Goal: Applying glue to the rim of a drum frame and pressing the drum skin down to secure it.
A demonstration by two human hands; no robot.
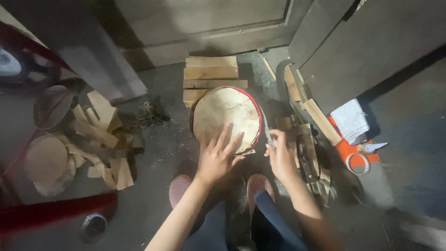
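L hand [216, 155] flat, fingers spread on drum skin [226, 117]; R hand [280, 155] pinching strap [265, 126] (thin, pale).

Concrete floor [160, 153], wooden block [210, 76], perhaps scrap offcuts [100, 135]

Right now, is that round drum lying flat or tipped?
Tipped: the drum leans on wood planks, its skin facing up under the left hand.

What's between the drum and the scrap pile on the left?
Head view: mostly bare concrete floor between the drum and the scrap pile, apart from a small dark clump of debris near the pile.
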